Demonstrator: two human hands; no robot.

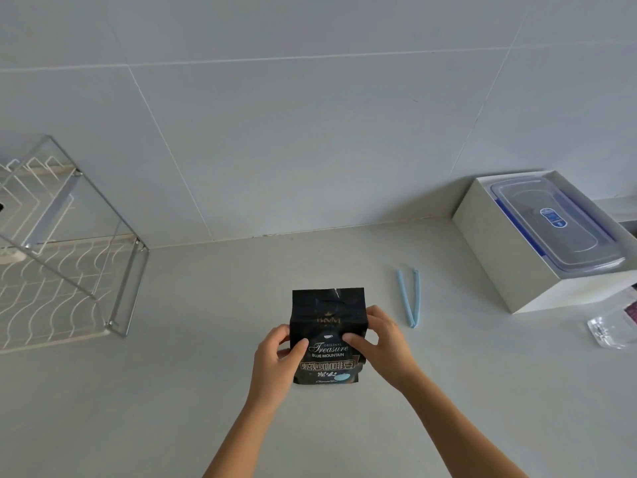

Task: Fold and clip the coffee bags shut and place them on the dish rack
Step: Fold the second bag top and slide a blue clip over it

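The black coffee bag (pixel 327 336) stands upright on the grey counter (pixel 448 391), about in the middle of it, a little closer to the near edge than to the wall. Its top is unfolded and straight, with a small tear in the upper edge. The left hand (pixel 277 357) grips the bag's left side, thumb across the front of the label and the other fingers curled around behind. The right hand (pixel 381 341) grips the right side in the same manner, thumb pressed on the front, fingers wrapped around the edge. Both hands are closed on the bag, at about the middle of its height.

Just to the right of the bag lies a light blue clip (pixel 410 296), open in a narrow V, apart from the hands. Farther right, toward the back right corner, sits a white box (pixel 510 257) with a clear lidded container (pixel 558 225) inside. At the right edge lies a small transparent packet (pixel 613 329). The wire dish rack (pixel 65 257) stands at the left edge, against the wall.
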